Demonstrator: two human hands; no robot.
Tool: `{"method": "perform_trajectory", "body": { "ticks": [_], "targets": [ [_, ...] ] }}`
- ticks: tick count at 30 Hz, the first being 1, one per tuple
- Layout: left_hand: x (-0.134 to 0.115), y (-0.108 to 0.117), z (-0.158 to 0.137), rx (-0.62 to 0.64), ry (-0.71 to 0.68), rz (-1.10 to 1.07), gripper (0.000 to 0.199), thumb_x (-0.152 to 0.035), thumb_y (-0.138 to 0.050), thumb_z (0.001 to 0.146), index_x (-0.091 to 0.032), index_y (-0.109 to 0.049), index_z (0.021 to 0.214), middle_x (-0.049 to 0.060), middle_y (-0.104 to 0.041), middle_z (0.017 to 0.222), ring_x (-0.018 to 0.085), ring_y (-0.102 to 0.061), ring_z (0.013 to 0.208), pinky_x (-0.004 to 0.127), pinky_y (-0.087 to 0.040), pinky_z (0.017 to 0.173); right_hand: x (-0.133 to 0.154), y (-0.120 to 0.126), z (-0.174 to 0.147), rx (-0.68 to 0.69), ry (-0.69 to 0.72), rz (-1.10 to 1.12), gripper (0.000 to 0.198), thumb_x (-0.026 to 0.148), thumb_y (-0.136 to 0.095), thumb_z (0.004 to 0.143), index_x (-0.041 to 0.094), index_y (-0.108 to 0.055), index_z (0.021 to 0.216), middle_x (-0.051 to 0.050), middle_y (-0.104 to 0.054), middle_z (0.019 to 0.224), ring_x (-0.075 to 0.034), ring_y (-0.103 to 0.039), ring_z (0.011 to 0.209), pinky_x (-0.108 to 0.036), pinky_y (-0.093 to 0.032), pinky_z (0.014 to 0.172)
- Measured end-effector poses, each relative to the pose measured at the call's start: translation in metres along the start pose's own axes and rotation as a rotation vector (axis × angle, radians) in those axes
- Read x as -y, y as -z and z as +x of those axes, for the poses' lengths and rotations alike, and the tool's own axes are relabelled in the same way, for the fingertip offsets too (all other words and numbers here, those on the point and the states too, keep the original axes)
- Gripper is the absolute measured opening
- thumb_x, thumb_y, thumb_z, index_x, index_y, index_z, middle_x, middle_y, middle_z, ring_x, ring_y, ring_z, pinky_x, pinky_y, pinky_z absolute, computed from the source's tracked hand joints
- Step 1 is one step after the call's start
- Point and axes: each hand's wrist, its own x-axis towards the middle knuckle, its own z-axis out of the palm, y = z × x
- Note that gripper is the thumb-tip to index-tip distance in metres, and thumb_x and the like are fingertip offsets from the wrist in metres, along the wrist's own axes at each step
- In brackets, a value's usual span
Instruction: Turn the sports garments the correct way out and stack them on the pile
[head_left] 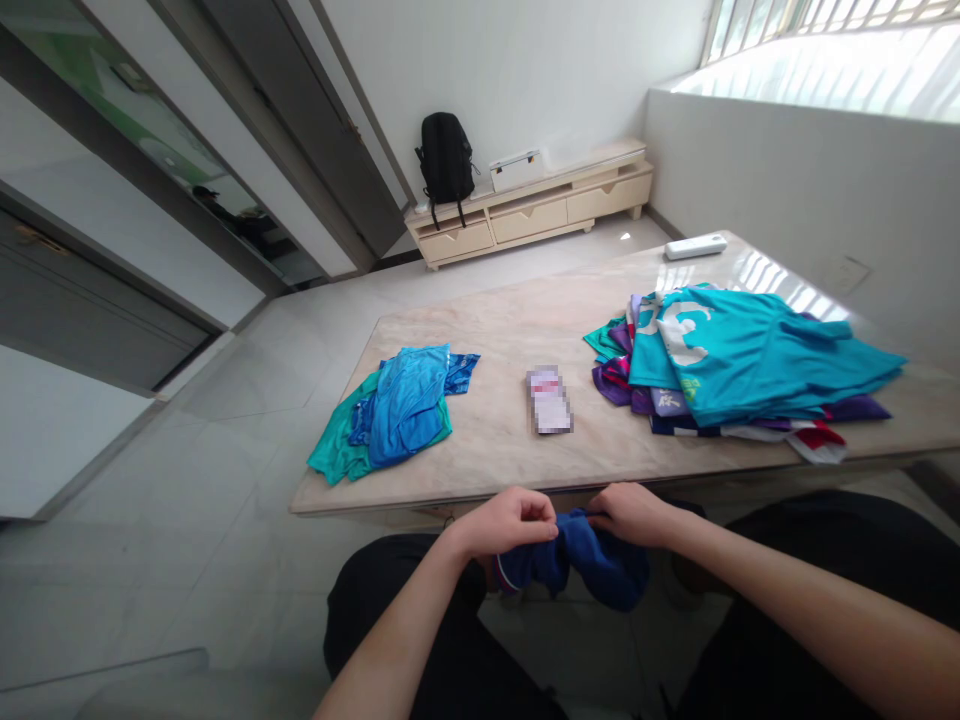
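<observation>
Both hands grip a dark blue garment [592,562] that hangs bunched below the near edge of the marble table [517,330], over my lap. My left hand [506,522] pinches its left end and my right hand [631,513] pinches its upper right edge. On the table's left lies a small stack of folded blue and teal garments [394,408]. A bigger loose pile of teal, purple and white garments [742,365] lies on the right side.
A small blurred card or packet [549,400] lies mid-table between the piles. A white remote [695,246] sits at the far edge. A low cream cabinet [529,212] with a black backpack [445,160] stands by the far wall. A white half wall [795,190] borders the right.
</observation>
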Motion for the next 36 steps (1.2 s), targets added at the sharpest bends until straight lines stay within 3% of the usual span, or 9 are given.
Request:
{"method": "perform_trajectory", "body": {
  "ticks": [4, 8, 11, 14, 19, 23, 29, 34, 36],
  "targets": [
    [0.011, -0.003, 0.004, 0.075, 0.041, 0.434, 0.018, -0.033, -0.065, 0.084, -0.016, -0.069, 0.084, -0.002, -0.063, 0.072, 0.011, -0.053, 0.064, 0.021, -0.038, 0.058, 0.013, 0.009, -0.002, -0.123, 0.106, 0.143, 0.047, 0.05, -0.044, 0.1, 0.018, -0.074, 0.084, -0.009, -0.075, 0.082, -0.021, -0.066, 0.074, -0.028, -0.038, 0.067],
    [0.03, -0.009, 0.012, 0.025, 0.137, 0.813, 0.01, -0.024, -0.065, 0.078, -0.018, -0.073, 0.081, 0.006, -0.072, 0.077, 0.02, -0.065, 0.069, 0.026, -0.043, 0.061, 0.02, 0.012, 0.001, -0.194, 0.105, 0.596, 0.054, 0.057, -0.045, 0.098, 0.014, -0.07, 0.078, -0.004, -0.069, 0.072, -0.016, -0.056, 0.065, -0.026, -0.037, 0.063],
    [0.037, -0.011, 0.018, -0.009, 0.166, 0.862, 0.018, -0.027, -0.062, 0.083, -0.015, -0.075, 0.084, 0.014, -0.075, 0.085, 0.028, -0.07, 0.079, 0.033, -0.048, 0.068, 0.019, 0.011, 0.003, -0.166, -0.065, 1.071, 0.055, 0.064, -0.057, 0.089, 0.012, -0.069, 0.075, -0.002, -0.065, 0.065, -0.014, -0.052, 0.058, -0.025, -0.038, 0.057],
    [0.032, -0.012, 0.019, 0.03, 0.155, 0.854, 0.027, -0.04, -0.064, 0.086, -0.017, -0.076, 0.086, 0.012, -0.077, 0.088, 0.028, -0.071, 0.08, 0.032, -0.049, 0.068, 0.017, 0.007, 0.003, -0.112, -0.213, 1.386, 0.047, 0.06, -0.071, 0.082, 0.013, -0.07, 0.084, -0.002, -0.069, 0.071, -0.014, -0.056, 0.059, -0.025, -0.043, 0.057],
    [0.02, -0.019, 0.019, 0.18, 0.077, 0.667, 0.046, -0.061, -0.07, 0.08, -0.021, -0.076, 0.101, 0.006, -0.078, 0.095, 0.024, -0.072, 0.08, 0.027, -0.05, 0.066, 0.021, 0.0, -0.002, 0.044, -0.181, 1.582, 0.037, 0.048, -0.08, 0.078, 0.017, -0.068, 0.094, 0.0, -0.069, 0.077, -0.011, -0.058, 0.061, -0.023, -0.047, 0.059],
    [0.024, -0.026, 0.024, 0.069, -0.091, 0.764, 0.026, -0.038, -0.061, 0.093, -0.019, -0.076, 0.102, 0.008, -0.078, 0.102, 0.025, -0.072, 0.09, 0.029, -0.051, 0.077, 0.026, -0.004, -0.003, 0.077, -0.201, 1.66, 0.038, 0.046, -0.081, 0.078, 0.019, -0.065, 0.099, 0.003, -0.062, 0.072, -0.008, -0.053, 0.056, -0.019, -0.043, 0.055],
    [0.031, -0.019, 0.024, 0.064, -0.157, 0.932, 0.017, -0.027, -0.062, 0.09, -0.019, -0.077, 0.091, 0.008, -0.078, 0.1, 0.024, -0.072, 0.089, 0.028, -0.05, 0.077, 0.022, -0.002, 0.001, 0.099, -0.139, 1.414, 0.042, 0.057, -0.072, 0.083, 0.017, -0.063, 0.095, 0.003, -0.057, 0.069, -0.008, -0.049, 0.055, -0.019, -0.037, 0.051],
    [0.031, -0.007, 0.014, 0.048, -0.148, 0.971, 0.014, -0.027, -0.065, 0.088, -0.021, -0.078, 0.087, 0.006, -0.078, 0.089, 0.021, -0.07, 0.086, 0.027, -0.048, 0.077, 0.006, -0.003, 0.001, -0.002, -0.073, 0.312, 0.037, 0.051, -0.068, 0.083, 0.017, -0.064, 0.07, -0.004, -0.062, 0.066, -0.017, -0.055, 0.062, -0.027, -0.034, 0.057],
    [0.029, -0.005, 0.011, 0.062, -0.171, 0.937, 0.015, -0.028, -0.065, 0.088, -0.021, -0.077, 0.083, 0.004, -0.076, 0.086, 0.019, -0.068, 0.082, 0.025, -0.046, 0.073, 0.001, -0.006, -0.003, 0.011, -0.067, 0.067, 0.03, 0.045, -0.07, 0.08, 0.017, -0.067, 0.069, -0.007, -0.066, 0.068, -0.02, -0.059, 0.064, -0.028, -0.033, 0.058]
  ]
}}
